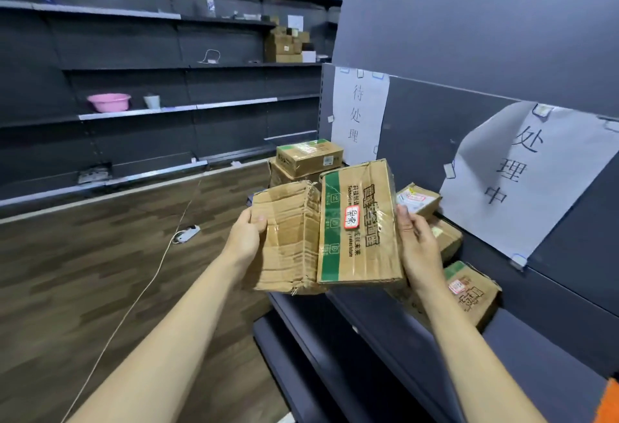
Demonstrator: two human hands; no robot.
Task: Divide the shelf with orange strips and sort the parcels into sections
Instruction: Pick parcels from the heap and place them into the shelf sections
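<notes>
I hold a worn cardboard parcel [335, 228] with a green stripe and a small red-edged label in front of the dark shelf [368, 315]. My left hand [246, 235] grips its crumpled left end and my right hand [417, 245] grips its right edge. On the shelf behind it lie more parcels: a stack of two boxes [308, 158] at the far end, a small labelled one [418, 200], and another green-striped one [469, 292] closer to me. An orange patch [608, 402] shows at the bottom right corner. Two paper signs [360, 114] [522, 174] are taped to the back panel.
Long dark wall shelving [167, 111] runs along the left, bearing a pink basin [109, 102], a cup, a bottle and stacked boxes [284, 45]. A power strip [187, 233] and its cord lie on the wooden floor. A lower shelf board [294, 372] juts out beneath the parcel.
</notes>
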